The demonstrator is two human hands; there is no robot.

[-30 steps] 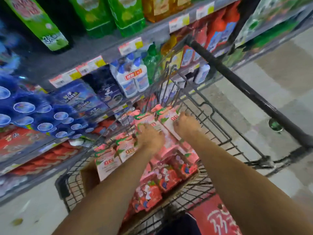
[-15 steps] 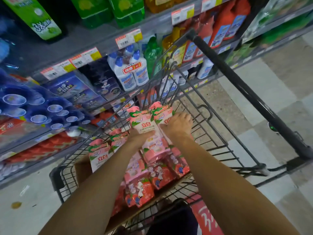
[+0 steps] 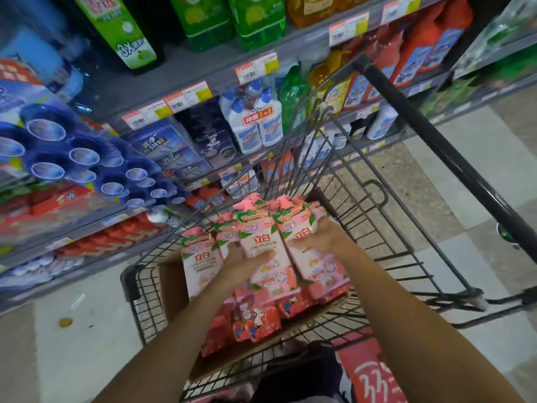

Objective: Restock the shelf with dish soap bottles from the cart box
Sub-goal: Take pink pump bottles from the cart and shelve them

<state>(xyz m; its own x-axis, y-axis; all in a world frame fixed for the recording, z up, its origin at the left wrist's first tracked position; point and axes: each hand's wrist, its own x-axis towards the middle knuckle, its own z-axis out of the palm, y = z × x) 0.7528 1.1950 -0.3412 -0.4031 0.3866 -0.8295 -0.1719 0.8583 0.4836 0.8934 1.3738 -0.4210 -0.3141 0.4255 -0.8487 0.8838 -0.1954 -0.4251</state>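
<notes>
Your fingertips were mostly hidden behind the pink packs you held, and motion blur smeared the shelf goods at the left edge of the frame; small print on the labels could not be read. Your left hand (image 3: 247, 261) curled around the front of one pink dish soap pack (image 3: 263, 248) at the centre of the frame, thumb lying across its label. Your right hand (image 3: 325, 238) gripped a second pink pack (image 3: 302, 237) just beside it, the two packs touching and raised above the rest. Below them, a cardboard box (image 3: 171, 283) sat inside the wire cart (image 3: 377, 234) and held more pink packs (image 3: 197, 257) standing upright, with red pouches (image 3: 255, 318) lying toward the lower centre. The box's near side was cut off by your forearms. The shelf (image 3: 180, 74) filled the upper left of the frame, stocked with green bottles (image 3: 255, 18) above and white bottles (image 3: 255, 123) with blue caps beneath
</notes>
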